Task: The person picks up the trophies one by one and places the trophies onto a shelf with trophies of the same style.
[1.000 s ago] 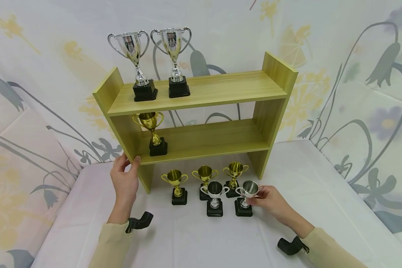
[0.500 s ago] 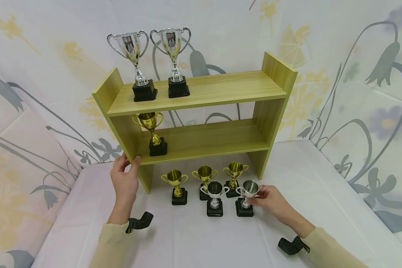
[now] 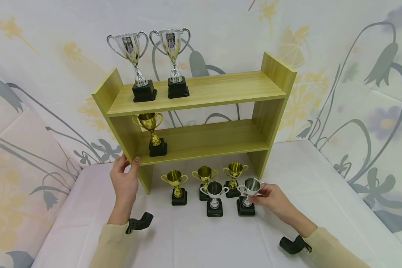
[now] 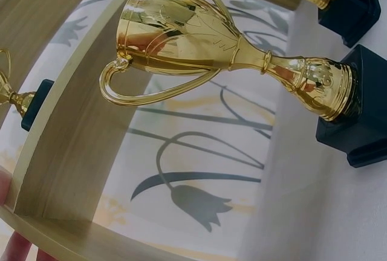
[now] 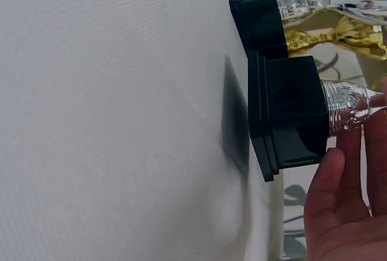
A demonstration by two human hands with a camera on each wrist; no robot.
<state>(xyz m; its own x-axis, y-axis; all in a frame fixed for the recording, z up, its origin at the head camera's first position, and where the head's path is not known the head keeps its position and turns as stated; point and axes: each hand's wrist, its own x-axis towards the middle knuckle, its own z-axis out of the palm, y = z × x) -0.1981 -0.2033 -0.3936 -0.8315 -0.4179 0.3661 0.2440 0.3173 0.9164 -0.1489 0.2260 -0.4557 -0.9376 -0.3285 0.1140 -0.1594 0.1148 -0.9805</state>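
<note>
My left hand (image 3: 124,183) grips the lower left side of a wooden shelf unit (image 3: 201,153), its thumb on the front edge. My right hand (image 3: 277,204) pinches a small silver trophy (image 3: 252,186) by its stem below the cup. In the right wrist view, this trophy's black base (image 5: 295,113) appears slightly raised from the white cloth, with a shadow beneath. Just left of it stands another small silver trophy (image 3: 215,189). Three small gold trophies stand behind and to the left: the left one (image 3: 175,178), the middle one (image 3: 204,173) and the right one (image 3: 235,169).
On the top board stand two large silver trophies, the left one (image 3: 130,46) and the right one (image 3: 172,42). A gold trophy (image 3: 158,147) occupies the left end of the middle board. Patterned cloth (image 3: 348,93) hangs behind and beside the white table surface (image 3: 194,242).
The silver trophy in my right hand has shifted slightly right and up, the hand moving with it. My left hand stays on the shelf unit.
</note>
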